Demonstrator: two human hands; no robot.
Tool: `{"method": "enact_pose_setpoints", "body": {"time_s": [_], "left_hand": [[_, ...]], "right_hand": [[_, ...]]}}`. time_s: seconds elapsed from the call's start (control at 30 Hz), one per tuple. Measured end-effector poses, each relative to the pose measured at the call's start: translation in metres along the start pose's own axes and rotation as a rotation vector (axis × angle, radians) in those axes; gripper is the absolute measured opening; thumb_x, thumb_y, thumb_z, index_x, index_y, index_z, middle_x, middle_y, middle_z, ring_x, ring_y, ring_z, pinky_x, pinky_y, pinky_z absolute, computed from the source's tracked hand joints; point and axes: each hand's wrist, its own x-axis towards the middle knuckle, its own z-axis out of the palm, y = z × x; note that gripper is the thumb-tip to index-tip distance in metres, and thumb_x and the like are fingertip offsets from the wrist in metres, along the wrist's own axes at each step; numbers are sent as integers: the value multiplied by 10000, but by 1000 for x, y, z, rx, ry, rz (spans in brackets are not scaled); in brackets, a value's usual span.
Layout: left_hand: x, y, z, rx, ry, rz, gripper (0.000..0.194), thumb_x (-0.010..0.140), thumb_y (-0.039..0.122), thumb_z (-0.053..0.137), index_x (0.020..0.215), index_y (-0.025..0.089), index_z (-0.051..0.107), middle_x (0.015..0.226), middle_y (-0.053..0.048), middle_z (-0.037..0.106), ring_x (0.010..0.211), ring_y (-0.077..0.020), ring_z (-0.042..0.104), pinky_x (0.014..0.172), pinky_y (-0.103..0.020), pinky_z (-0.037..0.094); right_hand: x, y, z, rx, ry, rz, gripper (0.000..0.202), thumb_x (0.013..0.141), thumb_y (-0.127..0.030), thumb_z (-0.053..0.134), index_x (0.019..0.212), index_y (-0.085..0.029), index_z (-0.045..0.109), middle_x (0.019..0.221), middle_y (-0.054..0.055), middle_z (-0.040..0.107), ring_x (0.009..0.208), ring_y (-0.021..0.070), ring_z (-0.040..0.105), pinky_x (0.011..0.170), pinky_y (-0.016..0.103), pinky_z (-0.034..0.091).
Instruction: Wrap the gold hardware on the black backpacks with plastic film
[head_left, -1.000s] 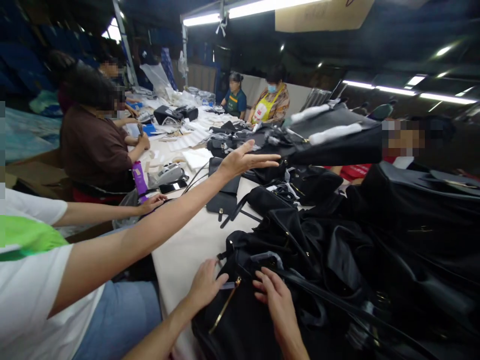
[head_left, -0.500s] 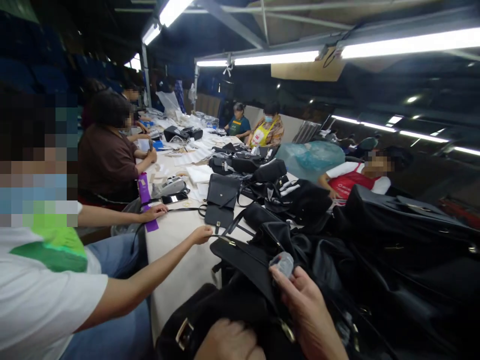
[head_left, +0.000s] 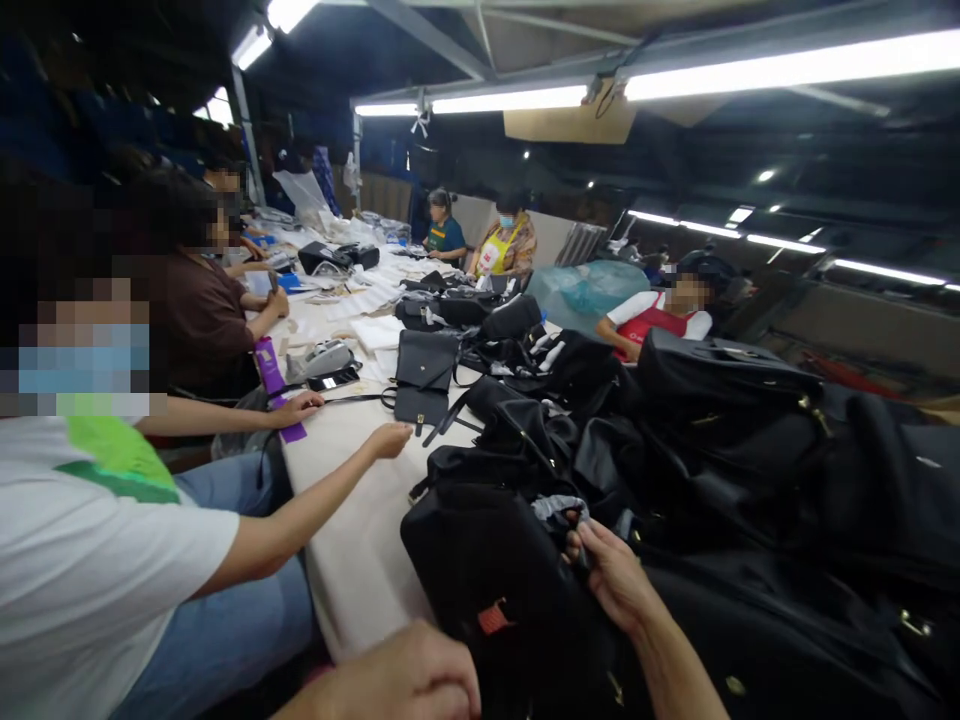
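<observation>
The black bag (head_left: 465,550) lies at the near edge of the counter (head_left: 337,560), its body reaching between the two hands, with a small orange-red patch (head_left: 493,617) showing on its surface. Its long axis seems to run roughly from 10 to 4 o'clock, though the lower end is too dark to trace fully. The right hand (head_left: 619,580) has thumb and fingers pinched together on the wrapped handle (head_left: 559,507), and from those fingertips the bag's body lies towards 8 o'clock. The left hand (head_left: 420,675) is low in the view with its fingers curled in; whether it grips anything cannot be told. From it, the middle of the bag is towards 1 o'clock and the handle farther off towards 2 o'clock, so the right hand is the nearer one to the handle, while the left is close beside the bag's lower left side. A heap of black bags (head_left: 720,430) spreads towards 2 o'clock from the right hand, and a co-worker's hand (head_left: 390,440) is at about 10 o'clock from the handle, near a flat bag (head_left: 424,375).
</observation>
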Motion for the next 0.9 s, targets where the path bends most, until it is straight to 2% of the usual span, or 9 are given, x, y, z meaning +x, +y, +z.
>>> {"method": "enact_pose_setpoints", "body": {"time_s": [0.07, 0.13, 0.2, 0.3, 0.43, 0.5, 0.6, 0.77, 0.9], "left_hand": [[6, -10, -14, -2, 192, -186, 185, 872, 180, 467, 796, 203, 634, 713, 21, 628, 688, -137, 587, 632, -233, 441], [18, -23, -20, -38, 334, -311, 112, 812, 208, 509, 791, 189, 617, 716, 12, 623, 705, -150, 575, 649, -242, 422], [32, -38, -16, -151, 305, -328, 147, 756, 228, 560, 880, 175, 620, 830, -16, 657, 786, -171, 595, 706, -259, 437], [52, -55, 0, -330, 232, -352, 351, 652, 221, 654, 995, 160, 609, 1006, -59, 656, 908, -197, 600, 788, -289, 449], [75, -59, 8, -641, 299, -415, 423, 689, 434, 674, 1006, 165, 590, 842, -20, 636, 710, -142, 572, 628, -249, 421], [81, -54, 4, -710, 320, -408, 454, 656, 556, 696, 830, 146, 613, 680, 7, 589, 597, -107, 513, 566, -225, 374], [77, -36, -2, -752, 237, -429, 532, 612, 653, 674, 524, 148, 530, 479, 14, 485, 463, -89, 438, 501, -235, 346], [46, 14, 5, -1034, -32, -469, 401, 615, 493, 670, 670, 96, 661, 533, -19, 572, 412, -81, 446, 444, -217, 332], [44, 25, 18, -1000, -32, -456, 397, 688, 491, 644, 619, 101, 658, 519, -33, 587, 456, -107, 504, 485, -227, 394]], "right_hand": [[3, -1, -4, 34, 16, 0, 353, 585, -289, 846, 856, -166, 657, 573, -41, 569, 517, 92, 496, 505, 199, 488], [9, -5, -1, 57, 34, -6, 268, 646, -233, 803, 857, -165, 651, 575, -32, 580, 508, 91, 504, 488, 188, 479], [17, -9, 5, 70, 59, -10, 184, 694, -181, 756, 835, -166, 639, 557, -29, 581, 491, 90, 506, 479, 184, 481], [27, -14, 14, 67, 84, 9, 97, 735, -118, 699, 760, -160, 616, 520, -25, 571, 461, 87, 505, 472, 185, 488], [25, -26, 17, 32, 64, 87, 94, 760, -75, 662, 721, -143, 610, 501, -7, 568, 420, 89, 512, 453, 198, 488], [18, -33, 18, 12, 37, 130, 81, 775, -72, 646, 734, -135, 615, 502, -2, 566, 414, 92, 521, 456, 204, 493], [2, -43, 19, -21, -15, 170, 66, 776, -74, 645, 757, -130, 617, 518, -1, 567, 422, 92, 528, 467, 204, 500], [-20, -46, 22, -102, -74, 154, 154, 749, -147, 702, 891, -148, 640, 592, -18, 592, 494, 92, 552, 546, 214, 520], [-25, -42, 10, -240, 18, 94, 219, 711, -253, 744, 902, -170, 678, 762, 26, 680, 646, 136, 600, 587, 228, 492]]}}
